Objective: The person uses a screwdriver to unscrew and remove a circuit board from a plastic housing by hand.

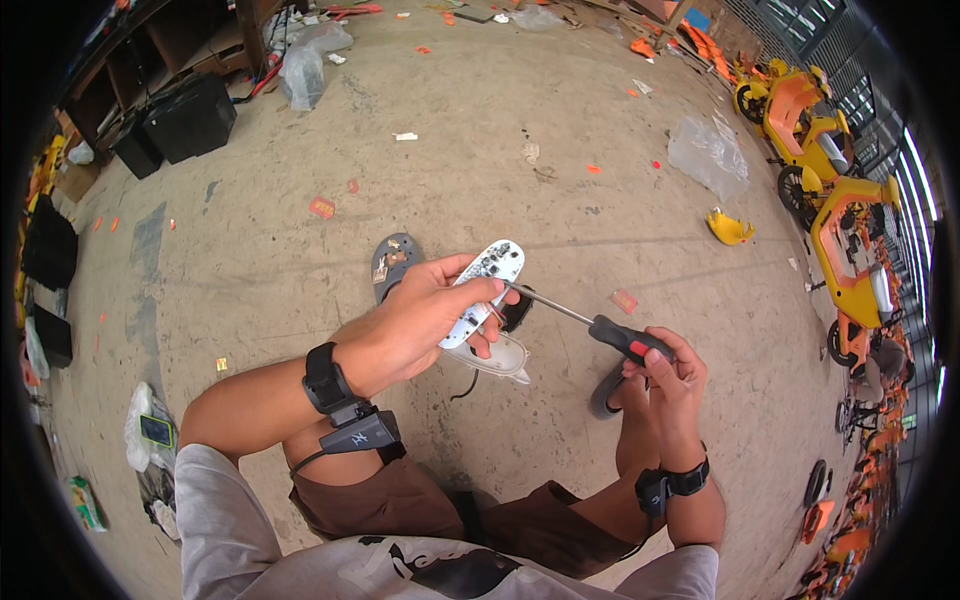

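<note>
My left hand grips a white oblong circuit board dotted with small dark components, thumb across its face. In my right hand is a screwdriver with a black and red handle; its steel shaft points up-left to the board beside my left thumb, though exact contact at the tip is unclear. Below the board is a pale plastic housing with a short dark cable. A black piece, partly hidden by my left fingers, shows behind the board.
Grey clog on my foot; yellow scooters line the right side, with a loose yellow part and clear plastic nearby. Black cases stand back left; a phone rests on white wrapping at left. Scraps litter the concrete floor.
</note>
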`<act>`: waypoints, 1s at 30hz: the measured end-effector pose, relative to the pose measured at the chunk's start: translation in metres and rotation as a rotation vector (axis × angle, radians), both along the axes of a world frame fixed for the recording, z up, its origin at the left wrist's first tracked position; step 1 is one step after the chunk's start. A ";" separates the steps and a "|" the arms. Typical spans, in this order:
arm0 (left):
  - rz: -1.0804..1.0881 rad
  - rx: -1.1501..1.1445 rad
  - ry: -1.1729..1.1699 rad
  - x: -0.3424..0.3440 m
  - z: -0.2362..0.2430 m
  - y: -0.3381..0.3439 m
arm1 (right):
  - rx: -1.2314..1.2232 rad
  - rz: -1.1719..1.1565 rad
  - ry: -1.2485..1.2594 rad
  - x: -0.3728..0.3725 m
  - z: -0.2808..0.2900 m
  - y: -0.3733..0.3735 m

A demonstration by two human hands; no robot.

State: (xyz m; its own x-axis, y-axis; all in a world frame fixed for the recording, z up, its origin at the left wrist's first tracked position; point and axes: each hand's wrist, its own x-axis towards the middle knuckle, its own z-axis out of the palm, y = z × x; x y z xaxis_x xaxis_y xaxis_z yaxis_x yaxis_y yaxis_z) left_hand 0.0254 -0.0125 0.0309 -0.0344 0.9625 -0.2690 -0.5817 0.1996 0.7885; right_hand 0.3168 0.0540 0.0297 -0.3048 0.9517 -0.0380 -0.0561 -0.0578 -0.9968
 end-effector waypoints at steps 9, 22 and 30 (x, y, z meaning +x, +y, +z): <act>0.009 -0.007 0.028 0.001 0.004 -0.001 | -0.007 -0.012 0.012 0.000 -0.001 -0.001; -0.017 -0.020 0.107 0.002 0.009 -0.003 | -0.011 -0.146 0.268 0.004 0.007 0.000; 0.071 -0.178 0.203 0.002 -0.003 0.003 | 1.093 0.093 -0.030 0.002 0.036 -0.038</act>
